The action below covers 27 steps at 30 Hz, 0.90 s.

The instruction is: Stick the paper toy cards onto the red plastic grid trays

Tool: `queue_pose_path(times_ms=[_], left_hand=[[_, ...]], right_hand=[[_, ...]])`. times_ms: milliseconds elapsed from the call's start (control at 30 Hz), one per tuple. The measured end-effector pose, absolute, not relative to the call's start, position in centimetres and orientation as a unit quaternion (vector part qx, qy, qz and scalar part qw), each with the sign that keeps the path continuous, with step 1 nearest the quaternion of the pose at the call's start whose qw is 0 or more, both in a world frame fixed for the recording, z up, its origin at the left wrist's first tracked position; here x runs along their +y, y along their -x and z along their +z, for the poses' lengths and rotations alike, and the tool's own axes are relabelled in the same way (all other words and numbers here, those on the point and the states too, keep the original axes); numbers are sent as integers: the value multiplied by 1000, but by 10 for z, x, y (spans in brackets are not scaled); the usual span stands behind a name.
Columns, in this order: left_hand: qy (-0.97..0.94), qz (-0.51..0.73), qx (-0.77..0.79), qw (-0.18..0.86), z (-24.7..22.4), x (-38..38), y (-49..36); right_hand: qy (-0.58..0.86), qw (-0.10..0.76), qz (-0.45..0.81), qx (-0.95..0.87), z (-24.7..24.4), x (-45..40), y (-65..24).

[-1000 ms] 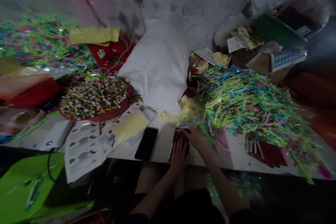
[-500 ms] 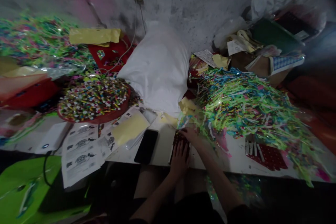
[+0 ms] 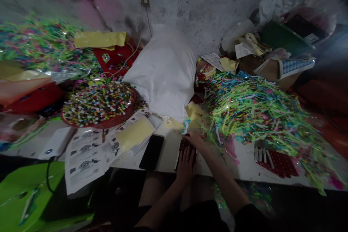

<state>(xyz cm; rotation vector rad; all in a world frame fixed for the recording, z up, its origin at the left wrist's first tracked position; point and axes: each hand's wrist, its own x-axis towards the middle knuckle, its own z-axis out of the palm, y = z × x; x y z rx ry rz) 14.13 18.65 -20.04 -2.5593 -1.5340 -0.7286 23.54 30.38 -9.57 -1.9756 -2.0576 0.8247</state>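
Note:
My left hand (image 3: 186,165) lies flat, fingers stretched out, on a dark red dotted piece (image 3: 192,152) at the table's front edge. Just beyond it, my right hand (image 3: 196,140) reaches in from the right, its fingertips drawn together at the far end of the red piece. What they pinch is too dark and small to make out. A blue-and-white strip (image 3: 186,124) shows right past those fingers. To the right spreads a large heap of green and blue plastic strips (image 3: 244,105). A black phone (image 3: 151,152) rests left of my hands.
A big white sack (image 3: 165,69) stands behind my hands. On the left are a red basin (image 3: 123,120) heaped with small colourful sticks, printed sheets (image 3: 85,159) and a white box (image 3: 56,143). Pale clips (image 3: 262,154) lie on a red dotted cloth (image 3: 284,163) at right.
The loose green and blue strips by my right fingertips have shifted, leaving a small blue-and-white one beyond them. My left hand stays flat in place. The view has moved slightly.

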Motion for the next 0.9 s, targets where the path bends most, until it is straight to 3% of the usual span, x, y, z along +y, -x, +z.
queue_pose_path(times_ms=[300,500,700,900], left_hand=[[835,-239,-495,39,-202,187,-142],[837,-243,-489,37,-203,189,-141],[808,-252,-532,-4,-200,188,-164],[791,-264,-551,-40,-196,190,-184]], right_hand=[[691,78,273,-665,-100,304,-232],[772,113,171,-602,-99,263,-274],[853,60,79,-513,-115,193,-331],[860,32,43,-507,-129,179,-345]])
